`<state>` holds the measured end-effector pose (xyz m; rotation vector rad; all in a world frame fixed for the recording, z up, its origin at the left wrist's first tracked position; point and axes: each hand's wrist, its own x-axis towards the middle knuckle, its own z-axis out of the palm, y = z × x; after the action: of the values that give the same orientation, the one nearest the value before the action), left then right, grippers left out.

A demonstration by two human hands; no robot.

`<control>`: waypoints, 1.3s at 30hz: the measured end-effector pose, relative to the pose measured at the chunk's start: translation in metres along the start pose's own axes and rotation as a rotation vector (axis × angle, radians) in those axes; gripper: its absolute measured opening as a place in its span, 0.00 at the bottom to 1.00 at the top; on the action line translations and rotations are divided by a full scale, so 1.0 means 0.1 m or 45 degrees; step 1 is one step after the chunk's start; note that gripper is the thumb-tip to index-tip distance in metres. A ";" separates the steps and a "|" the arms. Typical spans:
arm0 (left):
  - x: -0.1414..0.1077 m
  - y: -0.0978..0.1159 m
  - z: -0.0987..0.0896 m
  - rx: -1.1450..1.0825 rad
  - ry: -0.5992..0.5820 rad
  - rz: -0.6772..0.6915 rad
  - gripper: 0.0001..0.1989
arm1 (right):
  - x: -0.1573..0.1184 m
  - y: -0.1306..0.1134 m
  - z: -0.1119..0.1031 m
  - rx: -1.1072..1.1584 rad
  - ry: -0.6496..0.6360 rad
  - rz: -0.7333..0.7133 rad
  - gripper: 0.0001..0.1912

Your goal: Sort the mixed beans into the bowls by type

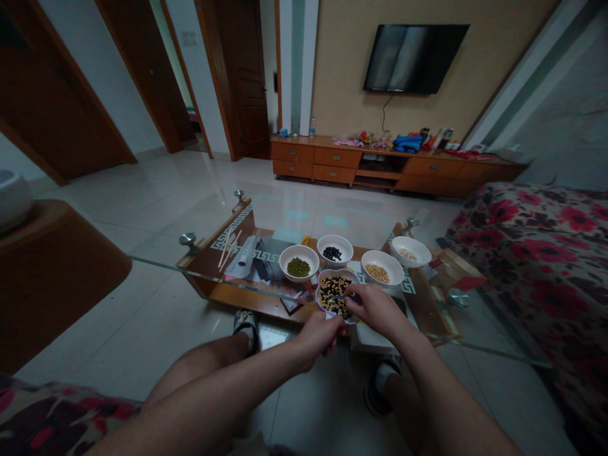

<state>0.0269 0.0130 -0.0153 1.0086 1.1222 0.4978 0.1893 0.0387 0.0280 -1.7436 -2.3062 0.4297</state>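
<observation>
A purple-rimmed bowl (360, 277) with a mix of black and yellow beans (335, 289) is at the near edge of the glass table. My left hand (317, 339) is closed on its near side. My right hand (373, 307) pinches a thin, shiny utensil (338, 297) whose far end is among the mixed beans; its exact kind is too small to make out. Around the far side are white bowls: one with green beans (298, 267), one with black beans (332, 254), one with yellow beans (377, 273) and one with pale pieces (407, 254).
Wooden chopsticks (230, 248) lie at the left of the glass table (161, 256), whose metal fittings (187, 239) stick up. Papers and a box sit on the shelf below. A flowered sofa (536, 253) stands at right, a TV cabinet (335, 166) at the back.
</observation>
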 end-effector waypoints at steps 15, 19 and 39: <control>-0.01 0.01 0.01 -0.002 0.001 0.004 0.09 | 0.01 0.01 0.00 0.007 -0.027 -0.002 0.10; 0.01 -0.02 0.01 -0.006 0.002 0.011 0.09 | 0.01 0.02 0.02 0.010 -0.026 -0.021 0.09; 0.03 -0.01 -0.01 -0.021 -0.005 -0.011 0.08 | 0.11 -0.07 0.00 0.133 0.203 -0.067 0.11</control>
<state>0.0272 0.0147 -0.0174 0.9895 1.1168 0.4978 0.1799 0.0479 0.0302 -1.6030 -2.1732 0.3798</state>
